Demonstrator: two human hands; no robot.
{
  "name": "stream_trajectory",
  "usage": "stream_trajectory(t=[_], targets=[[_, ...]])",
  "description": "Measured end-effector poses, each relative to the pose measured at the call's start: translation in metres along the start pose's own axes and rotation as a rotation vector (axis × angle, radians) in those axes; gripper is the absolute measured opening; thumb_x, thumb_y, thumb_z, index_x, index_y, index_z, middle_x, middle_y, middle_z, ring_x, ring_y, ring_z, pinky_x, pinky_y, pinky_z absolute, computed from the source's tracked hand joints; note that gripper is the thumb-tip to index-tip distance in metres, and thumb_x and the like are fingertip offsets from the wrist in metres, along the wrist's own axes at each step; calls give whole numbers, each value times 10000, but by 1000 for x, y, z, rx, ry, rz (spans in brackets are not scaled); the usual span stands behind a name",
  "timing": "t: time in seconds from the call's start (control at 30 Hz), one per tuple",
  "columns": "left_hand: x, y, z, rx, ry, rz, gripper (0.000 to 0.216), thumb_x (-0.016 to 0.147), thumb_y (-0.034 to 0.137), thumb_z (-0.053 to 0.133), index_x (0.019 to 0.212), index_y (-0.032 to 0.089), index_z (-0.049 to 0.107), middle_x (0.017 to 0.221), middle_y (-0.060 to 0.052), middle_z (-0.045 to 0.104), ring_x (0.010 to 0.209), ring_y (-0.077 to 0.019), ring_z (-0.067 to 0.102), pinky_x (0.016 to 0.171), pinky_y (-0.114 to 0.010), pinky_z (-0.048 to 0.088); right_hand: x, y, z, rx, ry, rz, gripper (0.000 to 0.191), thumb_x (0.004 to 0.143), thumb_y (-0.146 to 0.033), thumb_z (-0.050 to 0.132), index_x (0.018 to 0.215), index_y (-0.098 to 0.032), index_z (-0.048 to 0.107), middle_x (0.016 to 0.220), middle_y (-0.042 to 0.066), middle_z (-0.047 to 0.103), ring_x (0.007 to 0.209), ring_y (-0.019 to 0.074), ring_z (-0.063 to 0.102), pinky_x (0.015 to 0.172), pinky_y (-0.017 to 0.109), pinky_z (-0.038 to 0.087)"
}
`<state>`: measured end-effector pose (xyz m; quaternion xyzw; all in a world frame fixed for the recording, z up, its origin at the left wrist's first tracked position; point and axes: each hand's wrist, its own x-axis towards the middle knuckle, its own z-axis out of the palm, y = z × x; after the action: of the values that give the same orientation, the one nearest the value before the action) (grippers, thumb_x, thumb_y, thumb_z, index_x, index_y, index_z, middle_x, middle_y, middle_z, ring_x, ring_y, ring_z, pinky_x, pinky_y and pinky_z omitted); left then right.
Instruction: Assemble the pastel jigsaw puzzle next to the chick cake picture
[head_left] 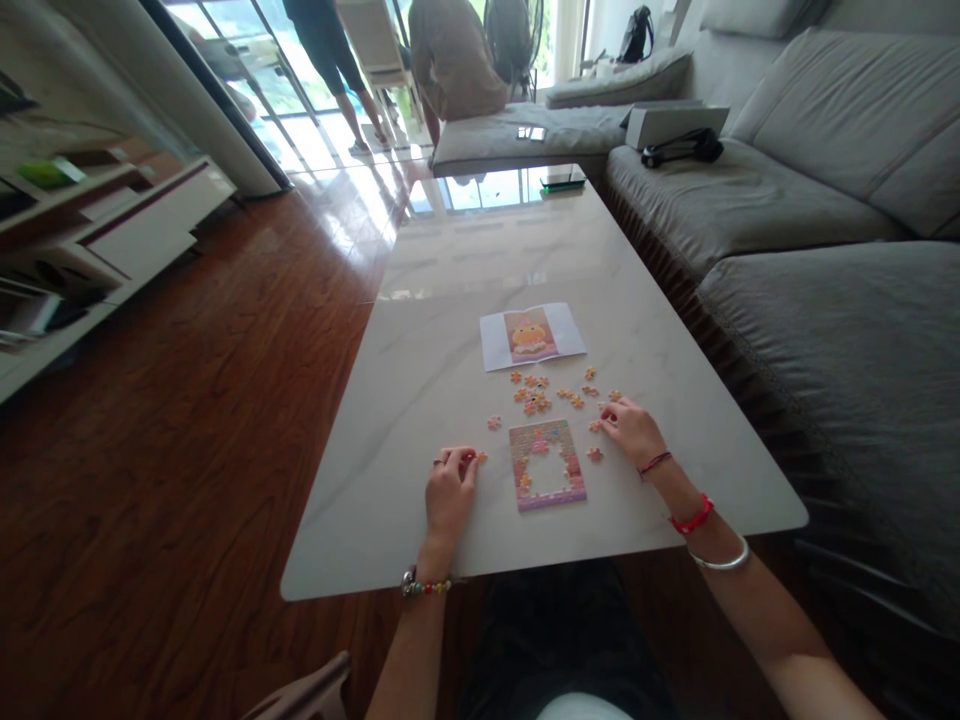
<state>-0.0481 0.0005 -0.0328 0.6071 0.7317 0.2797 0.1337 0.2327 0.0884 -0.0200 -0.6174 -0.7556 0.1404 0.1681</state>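
A partly built pink jigsaw puzzle [547, 463] with a hole in its middle lies on the white marble table [420, 400]. My left hand [450, 485] rests left of it, fingers curled, pinching a small orange piece [481, 457]. My right hand [634, 430] lies right of the puzzle, fingers bent, fingertips on a loose piece [596, 425]. Several loose pieces [536, 393] are scattered just beyond the puzzle. A reference picture [531, 335] on white paper lies farther out.
A grey sofa [810, 220] runs along the table's right side, with a box [675, 122] and a black object on it. Two people [450, 60] are at the far end by the windows. A phone [562, 183] lies at the table's far edge. Shelving [90, 230] stands left.
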Motion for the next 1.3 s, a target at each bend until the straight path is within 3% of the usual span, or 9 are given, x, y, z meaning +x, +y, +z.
stream_trajectory(t=[0.2,0.4,0.6,0.87,1.0,1.13,1.3], targets=[[0,1,-2,-20,-10,-1,171,772,318,441,809,199,560,831,-27,542,711,-144,545,705,-284,432,-5,17,-18,112,174,-33,145,732,-262,492,711,-167,600,723,41,571,598,122,512,617,243,400],[3,-3,-6,-69,-30,-5,193,756,342,467,854,208,566,839,-17,547,690,-134,546,691,-278,442,-2,51,-45,136,208,48,198,731,-324,481,719,-167,603,684,27,600,560,122,524,578,245,403],[13,-5,-15,-176,-43,-34,260,752,417,445,806,200,576,837,-21,560,657,-123,558,608,-257,459,12,51,-60,185,303,71,261,722,-391,488,739,-164,617,667,42,624,583,141,546,556,242,403],[29,-3,-19,-170,-3,-19,242,748,384,437,826,188,555,831,-33,579,645,-129,570,586,-262,460,36,31,-43,148,76,-28,170,729,-308,507,749,-189,627,651,16,623,607,133,555,568,230,399],[39,2,-18,-156,-11,11,219,753,357,434,830,187,550,830,-30,567,645,-124,568,617,-266,461,50,17,-31,165,63,-143,140,724,-257,527,749,-172,635,808,41,606,622,110,540,641,234,416],[49,9,-10,-152,-45,37,202,757,332,435,825,181,551,829,-25,558,628,-111,562,638,-263,454,67,-5,-9,196,-59,-263,140,706,-207,556,809,-158,637,862,46,574,571,82,508,635,225,420],[56,17,0,-111,-59,64,195,754,321,454,836,181,562,833,-23,552,602,-101,543,634,-258,444,91,-43,23,137,-196,-419,178,711,-139,542,865,-156,630,834,44,567,663,100,522,660,209,393]])
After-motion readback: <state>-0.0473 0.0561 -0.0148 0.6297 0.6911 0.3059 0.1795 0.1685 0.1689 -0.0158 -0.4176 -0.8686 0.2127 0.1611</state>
